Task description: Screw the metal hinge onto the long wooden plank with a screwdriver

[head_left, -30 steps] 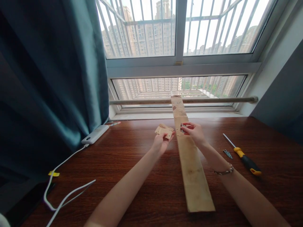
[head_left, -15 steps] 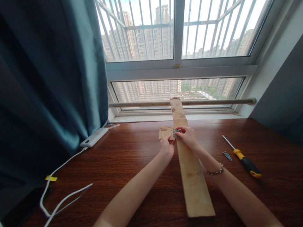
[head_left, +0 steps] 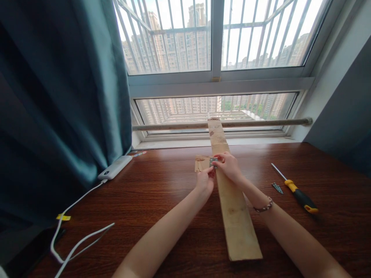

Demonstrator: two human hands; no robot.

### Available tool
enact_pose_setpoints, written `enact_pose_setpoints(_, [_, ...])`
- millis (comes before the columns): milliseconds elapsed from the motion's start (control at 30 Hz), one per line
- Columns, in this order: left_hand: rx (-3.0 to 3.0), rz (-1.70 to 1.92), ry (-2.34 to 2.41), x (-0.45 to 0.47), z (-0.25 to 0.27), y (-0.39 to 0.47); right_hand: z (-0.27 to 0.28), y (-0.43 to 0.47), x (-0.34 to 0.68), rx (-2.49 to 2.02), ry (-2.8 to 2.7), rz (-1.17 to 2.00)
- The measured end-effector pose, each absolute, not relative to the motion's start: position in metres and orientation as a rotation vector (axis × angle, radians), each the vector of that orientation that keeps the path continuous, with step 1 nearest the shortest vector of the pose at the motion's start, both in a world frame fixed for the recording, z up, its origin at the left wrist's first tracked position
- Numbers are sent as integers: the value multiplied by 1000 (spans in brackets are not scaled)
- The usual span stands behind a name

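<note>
A small metal hinge (head_left: 213,162) lies across the join between a short wooden piece (head_left: 202,163) and a long wooden board (head_left: 237,216). My right hand (head_left: 229,168) pinches the hinge from the right, its palm side over the long board. From below, my left hand (head_left: 205,182) grips the short piece near the hinge, thumb on top and fingers curled at the lower edge. The fingers hide part of the hinge and the join. The long board runs from near me toward the window, its far end by a horizontal rail.
On the right of the brown table (head_left: 168,220) lie several screws (head_left: 277,188) and a yellow-and-black screwdriver (head_left: 301,196). A white power bank (head_left: 115,168) with a white cable (head_left: 75,210) is at left by the blue curtain (head_left: 95,77). A rail (head_left: 261,122) crosses the window.
My left thumb has shifted right along the short piece to the hinge. The hinge sits slightly further left. My right hand stays on it; the whole view has shifted a little.
</note>
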State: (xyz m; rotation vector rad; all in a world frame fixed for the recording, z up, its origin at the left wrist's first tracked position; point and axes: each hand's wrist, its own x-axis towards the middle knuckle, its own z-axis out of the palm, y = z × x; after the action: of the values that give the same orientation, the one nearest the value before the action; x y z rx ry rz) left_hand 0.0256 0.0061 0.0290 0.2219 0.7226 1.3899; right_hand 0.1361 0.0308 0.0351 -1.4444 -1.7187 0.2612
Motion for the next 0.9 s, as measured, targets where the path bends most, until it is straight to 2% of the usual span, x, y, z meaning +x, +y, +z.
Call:
enact_pose_setpoints(100, [230, 1400, 740, 25, 28, 5, 34, 37, 146, -1425, -1714, 346])
enact_pose_setpoints(900, [264, 1385, 760, 24, 33, 7, 30, 36, 143, -1436, -1659, 256])
